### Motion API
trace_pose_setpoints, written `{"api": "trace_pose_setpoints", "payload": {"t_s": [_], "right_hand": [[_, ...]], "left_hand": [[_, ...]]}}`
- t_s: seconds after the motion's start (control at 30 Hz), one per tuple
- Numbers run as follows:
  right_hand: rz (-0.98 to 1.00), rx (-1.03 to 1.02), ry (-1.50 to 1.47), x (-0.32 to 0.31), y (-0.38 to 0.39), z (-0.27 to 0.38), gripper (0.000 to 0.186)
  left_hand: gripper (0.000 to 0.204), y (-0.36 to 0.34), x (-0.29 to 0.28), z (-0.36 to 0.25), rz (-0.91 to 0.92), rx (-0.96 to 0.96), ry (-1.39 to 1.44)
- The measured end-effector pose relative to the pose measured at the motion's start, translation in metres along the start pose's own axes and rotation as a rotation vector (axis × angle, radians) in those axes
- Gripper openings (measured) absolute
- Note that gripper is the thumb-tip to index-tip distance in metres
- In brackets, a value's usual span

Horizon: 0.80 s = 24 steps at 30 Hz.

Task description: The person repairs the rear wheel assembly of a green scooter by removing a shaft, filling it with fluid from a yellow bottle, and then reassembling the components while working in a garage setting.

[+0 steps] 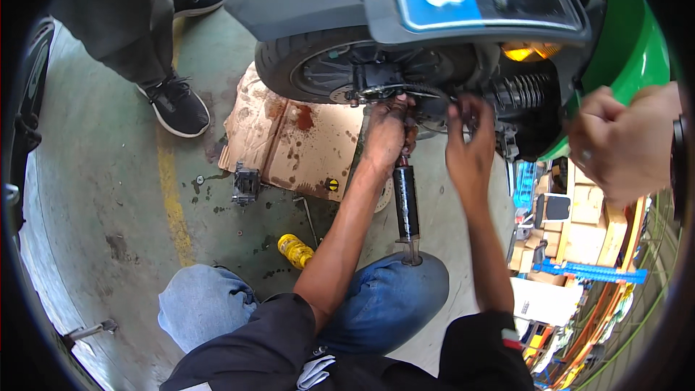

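Note:
My left hand (pixel 386 134) is closed beneath the dark brake caliper (pixel 378 74) at the wheel hub. Its bunched fingers meet the upper end of a black syringe-like tube (pixel 407 203), whose lower end rests against my knee; the exact grip is partly hidden. My right hand (pixel 469 130) is raised beside the curved black hose (pixel 433 91), thumb and fingers apart and somewhat blurred. Nothing shows between them. Above both hands is the spoked wheel (pixel 326 69) of a motorbike, under a grey fender (pixel 311 0).
Stained cardboard (pixel 289 137) lies under the wheel. Near it are a black metal part (pixel 246 185), a yellow bottle (pixel 295 251) and a thin wrench (pixel 310 221). Another person's shoe (pixel 175 105) is at left, another person's hand (pixel 626 145) at right. Cluttered shelving (pixel 579 246) stands right.

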State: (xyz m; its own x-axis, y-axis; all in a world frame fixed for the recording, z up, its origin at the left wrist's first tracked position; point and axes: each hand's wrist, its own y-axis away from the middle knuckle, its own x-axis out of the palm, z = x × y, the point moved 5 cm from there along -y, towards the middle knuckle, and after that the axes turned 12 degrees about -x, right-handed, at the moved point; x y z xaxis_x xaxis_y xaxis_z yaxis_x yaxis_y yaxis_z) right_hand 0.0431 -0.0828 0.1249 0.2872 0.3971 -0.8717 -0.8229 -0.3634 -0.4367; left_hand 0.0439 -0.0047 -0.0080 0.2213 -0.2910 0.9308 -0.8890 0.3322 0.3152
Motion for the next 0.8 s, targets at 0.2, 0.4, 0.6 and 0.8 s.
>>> {"api": "trace_pose_setpoints", "payload": {"t_s": [0.2,0.4,0.6,0.8], "right_hand": [[0.418,0.973,-1.175,0.034,0.100,0.026,0.050],[0.380,0.964,-0.938,0.047,0.102,0.019,0.048],[0.353,0.865,-0.905,0.048,0.096,0.026,0.041],[0.285,1.014,-1.105,0.053,0.099,0.026,0.043]], "left_hand": [[0.025,0.000,0.005,0.002,0.012,-0.020,-0.002],[0.026,-0.001,0.001,-0.003,0.070,-0.036,0.010],[0.023,-0.001,-0.001,-0.002,0.138,-0.079,0.065],[0.018,-0.005,-0.005,0.000,0.213,-0.066,0.033]]}}
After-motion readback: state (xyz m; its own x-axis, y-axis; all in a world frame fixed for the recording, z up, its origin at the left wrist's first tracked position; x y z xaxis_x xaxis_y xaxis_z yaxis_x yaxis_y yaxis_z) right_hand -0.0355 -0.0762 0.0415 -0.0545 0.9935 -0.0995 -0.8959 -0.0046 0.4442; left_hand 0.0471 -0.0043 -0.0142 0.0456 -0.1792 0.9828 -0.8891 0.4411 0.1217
